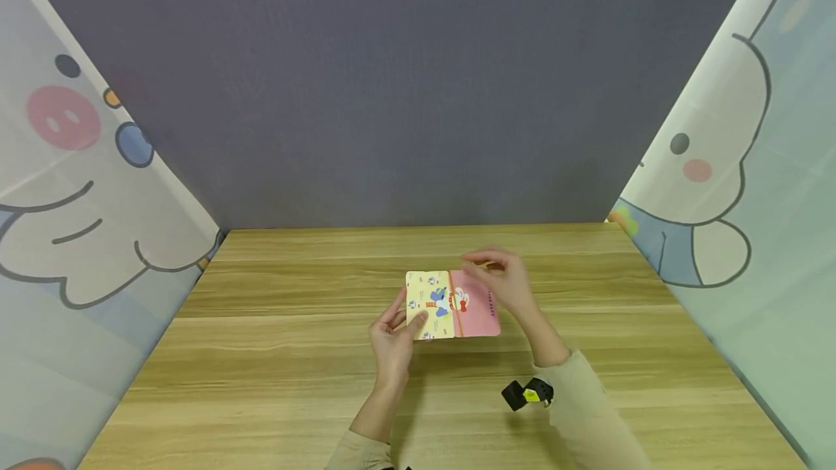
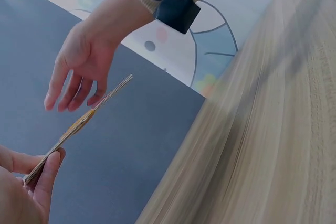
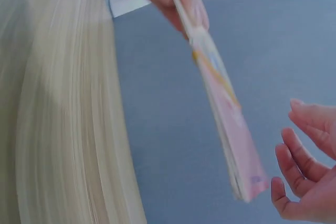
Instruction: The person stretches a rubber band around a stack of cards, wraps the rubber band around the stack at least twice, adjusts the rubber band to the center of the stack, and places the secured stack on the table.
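A small notebook (image 1: 475, 318), its cover half yellow and half pink with cartoon animals, is held above the table. An orange rubber band (image 2: 80, 123) runs around its middle. My left hand (image 1: 390, 345) pinches the yellow end, thumb on the cover and fingers behind. Beside the pink end is my right hand (image 1: 508, 283), its fingers loosely bent. In the right wrist view, the right hand (image 3: 310, 166) appears apart from the notebook (image 3: 226, 114), with nothing in its fingers. Several thin page layers show along the edge in the left wrist view.
The wood-grain table (image 1: 274, 368) lies under both hands. A dark grey panel (image 1: 418, 93) rises behind it, with cartoon-printed curtains (image 1: 771, 252) at either side. A black device with a yellow label (image 1: 530, 394) is worn on the right wrist.
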Action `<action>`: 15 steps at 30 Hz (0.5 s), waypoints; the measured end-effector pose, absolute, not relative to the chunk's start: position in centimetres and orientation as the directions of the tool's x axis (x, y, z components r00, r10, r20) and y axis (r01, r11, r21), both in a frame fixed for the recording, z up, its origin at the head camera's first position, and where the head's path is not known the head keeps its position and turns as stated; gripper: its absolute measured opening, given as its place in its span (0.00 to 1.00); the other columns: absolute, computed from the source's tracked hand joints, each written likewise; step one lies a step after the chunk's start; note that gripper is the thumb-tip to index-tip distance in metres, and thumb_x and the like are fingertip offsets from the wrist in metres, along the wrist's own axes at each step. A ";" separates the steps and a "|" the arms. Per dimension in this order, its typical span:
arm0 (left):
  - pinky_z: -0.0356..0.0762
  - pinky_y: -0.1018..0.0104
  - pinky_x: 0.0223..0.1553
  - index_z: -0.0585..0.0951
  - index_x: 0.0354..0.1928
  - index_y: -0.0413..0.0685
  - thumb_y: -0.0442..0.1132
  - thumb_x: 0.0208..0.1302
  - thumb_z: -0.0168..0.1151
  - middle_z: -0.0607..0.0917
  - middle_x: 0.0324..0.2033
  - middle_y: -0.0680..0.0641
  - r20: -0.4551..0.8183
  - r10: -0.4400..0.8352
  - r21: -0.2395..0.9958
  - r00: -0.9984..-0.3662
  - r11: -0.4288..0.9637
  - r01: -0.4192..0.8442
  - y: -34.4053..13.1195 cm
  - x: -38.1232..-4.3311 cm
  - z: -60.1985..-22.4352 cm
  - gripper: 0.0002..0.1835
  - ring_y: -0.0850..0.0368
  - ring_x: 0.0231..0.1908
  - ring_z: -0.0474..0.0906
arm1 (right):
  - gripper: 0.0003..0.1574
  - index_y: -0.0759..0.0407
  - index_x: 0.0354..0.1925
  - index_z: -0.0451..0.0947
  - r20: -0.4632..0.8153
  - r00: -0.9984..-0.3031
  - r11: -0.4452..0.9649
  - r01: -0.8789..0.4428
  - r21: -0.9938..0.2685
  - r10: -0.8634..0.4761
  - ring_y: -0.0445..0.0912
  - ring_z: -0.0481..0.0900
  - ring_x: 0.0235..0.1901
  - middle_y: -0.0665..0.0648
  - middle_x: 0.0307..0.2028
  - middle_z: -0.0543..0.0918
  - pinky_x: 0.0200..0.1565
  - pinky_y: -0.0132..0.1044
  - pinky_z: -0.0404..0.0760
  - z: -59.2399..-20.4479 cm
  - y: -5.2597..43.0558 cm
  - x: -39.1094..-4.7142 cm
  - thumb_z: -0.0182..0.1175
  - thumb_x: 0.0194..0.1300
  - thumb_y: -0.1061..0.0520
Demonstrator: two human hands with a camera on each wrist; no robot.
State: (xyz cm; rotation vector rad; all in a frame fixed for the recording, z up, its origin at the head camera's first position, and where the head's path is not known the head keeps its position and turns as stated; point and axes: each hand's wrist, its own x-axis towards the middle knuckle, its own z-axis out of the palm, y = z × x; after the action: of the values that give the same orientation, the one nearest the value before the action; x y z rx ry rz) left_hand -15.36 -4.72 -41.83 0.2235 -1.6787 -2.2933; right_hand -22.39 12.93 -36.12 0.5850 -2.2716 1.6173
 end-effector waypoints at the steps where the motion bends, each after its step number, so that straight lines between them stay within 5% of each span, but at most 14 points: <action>1: 0.69 0.83 0.13 0.74 0.54 0.40 0.23 0.48 0.64 0.82 0.30 0.34 0.045 -0.324 0.948 -0.945 -0.285 0.143 -4.7 -15.4 -41.8 0.27 0.68 0.10 0.69 | 0.10 0.69 0.35 0.81 0.465 -0.874 0.258 -0.485 -0.835 -0.138 0.47 0.77 0.36 0.63 0.36 0.82 0.39 0.40 0.79 -36.2 12.9 -22.2 0.65 0.52 0.66; 8: 0.80 0.72 0.23 0.74 0.54 0.40 0.22 0.48 0.64 0.82 0.32 0.34 0.028 -0.356 0.944 -0.934 -0.298 0.142 -5.0 -15.5 -41.7 0.27 0.57 0.22 0.81 | 0.11 0.73 0.37 0.79 0.320 -0.947 0.132 -0.322 -0.937 -0.037 0.39 0.78 0.31 0.67 0.37 0.81 0.32 0.25 0.78 -36.5 12.6 -20.0 0.62 0.55 0.67; 15: 0.82 0.66 0.24 0.74 0.54 0.41 0.22 0.48 0.64 0.82 0.33 0.34 0.014 -0.375 0.940 -0.927 -0.310 0.140 -5.4 -15.7 -41.6 0.27 0.52 0.26 0.82 | 0.12 0.68 0.38 0.80 0.328 -0.945 0.011 -0.328 -0.945 -0.013 0.42 0.77 0.29 0.62 0.36 0.82 0.28 0.26 0.78 -38.5 12.4 -18.3 0.63 0.55 0.62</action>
State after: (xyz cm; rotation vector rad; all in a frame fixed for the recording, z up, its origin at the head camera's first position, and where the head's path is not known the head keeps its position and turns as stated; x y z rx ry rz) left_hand -15.73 -5.40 -41.57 0.2970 -1.6139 -2.2928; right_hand -18.29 12.40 -38.47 0.3564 -2.0582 2.0316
